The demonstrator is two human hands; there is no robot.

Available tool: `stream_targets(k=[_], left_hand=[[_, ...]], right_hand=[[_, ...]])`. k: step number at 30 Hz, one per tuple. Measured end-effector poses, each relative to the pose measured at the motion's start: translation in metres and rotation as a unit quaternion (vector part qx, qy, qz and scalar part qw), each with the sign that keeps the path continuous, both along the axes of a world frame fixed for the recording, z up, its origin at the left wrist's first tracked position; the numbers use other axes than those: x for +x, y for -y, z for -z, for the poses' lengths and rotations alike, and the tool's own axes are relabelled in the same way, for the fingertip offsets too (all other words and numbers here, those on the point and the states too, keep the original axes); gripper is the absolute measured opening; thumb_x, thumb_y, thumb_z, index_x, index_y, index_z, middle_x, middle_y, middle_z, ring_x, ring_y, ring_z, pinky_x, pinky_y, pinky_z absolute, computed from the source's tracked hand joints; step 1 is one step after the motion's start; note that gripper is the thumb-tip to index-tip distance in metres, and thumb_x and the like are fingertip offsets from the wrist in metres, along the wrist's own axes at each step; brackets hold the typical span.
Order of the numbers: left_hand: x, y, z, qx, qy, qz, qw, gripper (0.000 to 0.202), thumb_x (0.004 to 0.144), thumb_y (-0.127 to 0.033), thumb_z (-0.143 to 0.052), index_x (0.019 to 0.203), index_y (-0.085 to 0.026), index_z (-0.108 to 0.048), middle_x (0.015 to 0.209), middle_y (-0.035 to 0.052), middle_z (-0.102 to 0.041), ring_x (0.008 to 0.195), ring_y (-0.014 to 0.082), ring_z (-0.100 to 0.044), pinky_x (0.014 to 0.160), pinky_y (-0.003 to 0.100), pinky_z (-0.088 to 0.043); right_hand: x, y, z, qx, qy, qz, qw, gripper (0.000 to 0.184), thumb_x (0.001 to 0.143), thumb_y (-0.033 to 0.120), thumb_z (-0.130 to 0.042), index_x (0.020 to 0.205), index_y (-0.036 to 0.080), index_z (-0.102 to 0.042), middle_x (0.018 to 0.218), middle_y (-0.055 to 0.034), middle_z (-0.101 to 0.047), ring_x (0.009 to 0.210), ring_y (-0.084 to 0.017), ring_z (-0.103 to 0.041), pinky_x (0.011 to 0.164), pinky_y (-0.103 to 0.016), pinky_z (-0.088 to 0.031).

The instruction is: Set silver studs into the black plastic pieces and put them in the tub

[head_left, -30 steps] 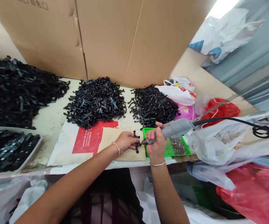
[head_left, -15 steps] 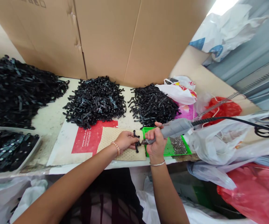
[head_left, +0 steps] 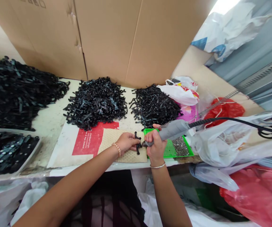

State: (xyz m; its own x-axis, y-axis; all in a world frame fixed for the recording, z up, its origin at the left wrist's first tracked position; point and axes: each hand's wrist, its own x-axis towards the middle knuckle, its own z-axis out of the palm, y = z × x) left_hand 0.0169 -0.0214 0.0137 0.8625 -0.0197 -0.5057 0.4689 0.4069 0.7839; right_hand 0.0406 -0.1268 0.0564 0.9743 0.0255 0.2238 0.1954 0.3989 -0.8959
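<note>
My left hand (head_left: 126, 142) pinches a small black plastic part (head_left: 138, 142) against a beige textured mat (head_left: 117, 146). My right hand (head_left: 155, 145) is wrapped round a grey corded electric screwdriver (head_left: 171, 130), and its tip touches the black part. Just right of the part sits a green tray (head_left: 172, 149) holding small silvery screws (head_left: 179, 146).
Three heaps of black plastic parts lie on the table: far left (head_left: 15, 90), middle (head_left: 95, 101), right (head_left: 155, 105). A clear tray (head_left: 8, 151) of assembled parts stands at the left. Cardboard sheets (head_left: 117, 37) wall the back. Plastic bags (head_left: 232, 142) crowd the right side.
The right hand and screwdriver have shifted slightly left, closer onto the part. The left hand stays in place.
</note>
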Motion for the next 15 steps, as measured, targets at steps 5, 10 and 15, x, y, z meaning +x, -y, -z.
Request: stream_targets(k=[5,10,15], left_hand=[[0.0001,0.0005,-0.0005,0.001,0.004,-0.005,1.000,0.022,0.071,-0.011,-0.078,0.066,-0.010,-0.057,0.061,0.0023,-0.061,0.052,0.0105,-0.059,0.051,0.022,-0.056],[-0.0006,0.0007,-0.0025,0.000,0.006,-0.006,1.000,0.023,0.070,-0.012,-0.079,0.066,-0.010,-0.057,0.062,0.0018,-0.060,0.052,0.0099,-0.059,0.050,0.021,-0.056],[-0.0009,0.0009,-0.0025,-0.001,0.005,-0.009,1.000,0.025,0.069,-0.013,-0.081,0.065,-0.010,-0.057,0.060,0.0016,-0.061,0.052,0.0097,-0.059,0.050,0.020,-0.056]], right_hand=[[-0.0005,0.0001,-0.0007,0.000,-0.004,0.002,1.000,0.029,0.074,0.041,-0.069,0.089,0.022,-0.053,0.046,0.0106,-0.036,0.041,-0.009,-0.035,0.045,-0.022,-0.034],[0.0002,-0.0002,0.0000,-0.002,-0.008,0.006,1.000,0.033,0.073,0.043,-0.070,0.093,0.022,-0.054,0.046,0.0113,-0.035,0.041,-0.009,-0.035,0.045,-0.022,-0.035],[0.0009,0.0002,-0.0005,0.009,-0.006,0.000,1.000,0.032,0.074,0.041,-0.070,0.094,0.022,-0.054,0.047,0.0115,-0.037,0.041,-0.008,-0.036,0.046,-0.021,-0.035]])
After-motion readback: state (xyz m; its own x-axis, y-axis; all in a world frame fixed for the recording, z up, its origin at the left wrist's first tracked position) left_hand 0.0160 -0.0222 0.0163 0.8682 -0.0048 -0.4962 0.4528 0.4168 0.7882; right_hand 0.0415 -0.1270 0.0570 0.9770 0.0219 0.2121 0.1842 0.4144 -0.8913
